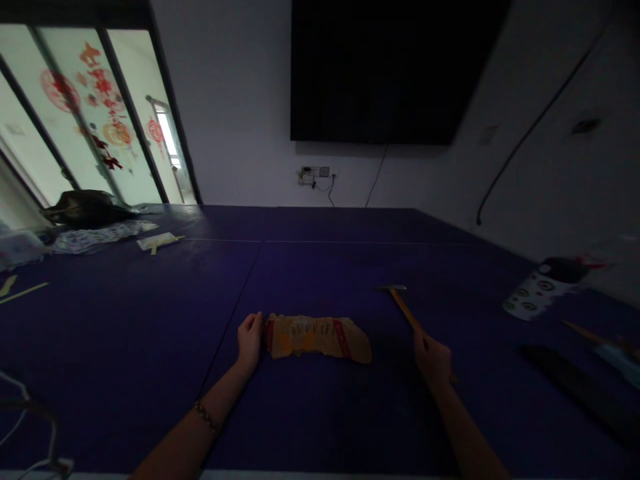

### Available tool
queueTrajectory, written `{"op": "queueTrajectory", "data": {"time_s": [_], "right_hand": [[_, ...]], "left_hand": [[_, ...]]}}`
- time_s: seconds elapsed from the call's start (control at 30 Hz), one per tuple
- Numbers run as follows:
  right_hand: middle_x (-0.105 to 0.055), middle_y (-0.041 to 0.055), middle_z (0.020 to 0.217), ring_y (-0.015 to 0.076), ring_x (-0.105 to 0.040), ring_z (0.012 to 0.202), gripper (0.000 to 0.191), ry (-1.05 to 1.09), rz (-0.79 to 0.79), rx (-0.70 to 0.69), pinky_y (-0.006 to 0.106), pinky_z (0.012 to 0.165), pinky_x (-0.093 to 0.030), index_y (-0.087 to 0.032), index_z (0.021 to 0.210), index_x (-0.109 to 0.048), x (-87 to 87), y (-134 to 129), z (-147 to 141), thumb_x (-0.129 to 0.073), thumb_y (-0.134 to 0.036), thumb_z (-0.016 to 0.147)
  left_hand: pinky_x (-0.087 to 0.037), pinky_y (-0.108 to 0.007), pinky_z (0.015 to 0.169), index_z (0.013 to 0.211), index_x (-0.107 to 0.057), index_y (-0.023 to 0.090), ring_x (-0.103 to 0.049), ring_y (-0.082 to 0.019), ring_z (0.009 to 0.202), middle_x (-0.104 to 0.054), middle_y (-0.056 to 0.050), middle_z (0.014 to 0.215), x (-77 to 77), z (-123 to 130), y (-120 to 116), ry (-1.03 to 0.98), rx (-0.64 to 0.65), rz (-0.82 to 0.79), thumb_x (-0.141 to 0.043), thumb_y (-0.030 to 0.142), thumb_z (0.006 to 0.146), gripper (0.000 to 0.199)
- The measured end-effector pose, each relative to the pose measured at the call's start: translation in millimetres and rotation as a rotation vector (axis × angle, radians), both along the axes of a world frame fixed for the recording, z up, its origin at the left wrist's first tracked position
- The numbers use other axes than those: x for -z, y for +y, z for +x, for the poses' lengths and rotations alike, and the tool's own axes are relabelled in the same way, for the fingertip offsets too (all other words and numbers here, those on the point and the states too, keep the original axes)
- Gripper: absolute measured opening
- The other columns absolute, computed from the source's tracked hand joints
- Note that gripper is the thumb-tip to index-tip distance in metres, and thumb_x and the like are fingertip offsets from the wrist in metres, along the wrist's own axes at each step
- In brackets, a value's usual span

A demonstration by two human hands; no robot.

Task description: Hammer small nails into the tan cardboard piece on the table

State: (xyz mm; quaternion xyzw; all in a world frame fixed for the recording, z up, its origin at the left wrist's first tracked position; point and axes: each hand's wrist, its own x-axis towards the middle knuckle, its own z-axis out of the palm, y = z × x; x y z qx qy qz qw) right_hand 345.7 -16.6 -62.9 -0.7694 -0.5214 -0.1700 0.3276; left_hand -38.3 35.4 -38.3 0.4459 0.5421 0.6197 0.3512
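On the dark blue table [310, 273] lies a flat, brown, uneven piece [313, 337] with red bands near both ends, an orange patch and a row of dark marks along its upper part. My left hand [250, 339] is at its left end, fingers curled; whether they pinch its edge is too dark to tell. To the right of the piece, my right hand [433, 359] is closed around the wooden handle of a small hammer [406, 310]. The hammer's thin metal head points away from me, above the table.
A patterned cylindrical container [535, 293] lies at the right, near a long black object [575, 387] and a wooden stick. Plastic bags, a white packet [159, 241] and yellow strips are at the left. White cables [23, 413] show at the lower left.
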Motion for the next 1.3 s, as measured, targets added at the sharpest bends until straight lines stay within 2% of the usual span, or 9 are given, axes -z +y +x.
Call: {"op": "queueTrajectory", "data": {"time_s": [0.17, 0.3, 0.43, 0.57, 0.73, 1.07, 1.3], "right_hand": [[-0.061, 0.0113, 0.049, 0.0206, -0.056, 0.043, 0.05, 0.08, -0.056, -0.053, 0.028, 0.043, -0.034, -0.014, 0.058, -0.063, 10.5, 2.5, 11.6, -0.028, -0.043, 0.079], [-0.066, 0.0143, 0.058, 0.0248, -0.061, 0.05, 0.053, 0.108, -0.068, -0.054, 0.03, 0.046, -0.039, -0.011, 0.072, -0.067, 15.3, 3.7, 16.0, -0.027, -0.045, 0.078], [-0.066, 0.0143, 0.057, 0.0251, -0.06, 0.049, 0.056, 0.13, -0.091, -0.051, 0.031, 0.046, -0.04, -0.01, 0.076, -0.068, 15.6, 3.4, 16.1, -0.026, -0.048, 0.077], [-0.063, 0.0118, 0.049, 0.0244, -0.058, 0.045, 0.059, 0.142, -0.093, -0.047, 0.031, 0.044, -0.038, -0.012, 0.07, -0.068, 13.7, 2.7, 14.9, -0.024, -0.052, 0.076], [-0.06, 0.0096, 0.046, 0.0218, -0.056, 0.042, 0.055, 0.184, -0.062, -0.103, 0.029, 0.042, -0.035, -0.016, 0.054, -0.062, 7.9, 0.8, 10.2, -0.027, -0.052, 0.076], [-0.06, 0.0108, 0.048, 0.0219, -0.056, 0.045, 0.055, 0.132, -0.041, -0.067, 0.029, 0.044, -0.035, -0.014, 0.056, -0.062, 4.1, -1.5, 6.2, -0.026, -0.048, 0.077], [-0.055, 0.0074, 0.042, 0.02, -0.053, 0.04, 0.047, 0.183, -0.071, -0.055, 0.029, 0.043, -0.031, -0.017, 0.049, -0.056, -0.1, -4.9, 1.3, -0.029, -0.047, 0.075]], "left_hand": [[-0.022, -0.018, 0.037, 0.047, -0.034, 0.019, -0.024, -0.005, 0.038, -0.026, 0.01, 0.041, -2.1, 3.9, -1.7, -0.097, 0.029, -0.035, -0.054, 0.056, 0.058, 0.044], [-0.021, -0.018, 0.036, 0.045, -0.033, 0.019, -0.024, -0.005, 0.039, -0.027, 0.009, 0.041, -2.4, 3.9, -1.7, -0.132, 0.056, -0.06, -0.056, 0.053, 0.058, 0.043], [-0.021, -0.018, 0.037, 0.045, -0.035, 0.018, -0.025, -0.005, 0.039, -0.028, 0.009, 0.042, 1.4, 2.4, 0.3, -0.145, 0.074, -0.086, -0.056, 0.048, 0.058, 0.039], [-0.023, -0.018, 0.037, 0.046, -0.037, 0.018, -0.028, -0.006, 0.04, -0.031, 0.008, 0.042, 5.4, 1.9, 2.0, -0.144, 0.08, -0.094, -0.056, 0.048, 0.059, 0.038], [-0.022, -0.018, 0.037, 0.045, -0.033, 0.019, -0.025, -0.006, 0.039, -0.027, 0.009, 0.041, 5.3, 2.0, 1.6, -0.131, 0.073, -0.077, -0.055, 0.052, 0.058, 0.042], [-0.022, -0.018, 0.038, 0.046, -0.034, 0.019, -0.027, -0.006, 0.041, -0.029, 0.009, 0.043, 5.2, 0.8, 0.8, -0.064, 0.079, -0.1, -0.053, 0.05, 0.061, 0.04], [-0.023, -0.018, 0.038, 0.046, -0.035, 0.019, -0.028, -0.006, 0.04, -0.03, 0.008, 0.042, 4.1, -0.2, 0.5, -0.057, 0.088, -0.11, -0.053, 0.052, 0.061, 0.041]]}}
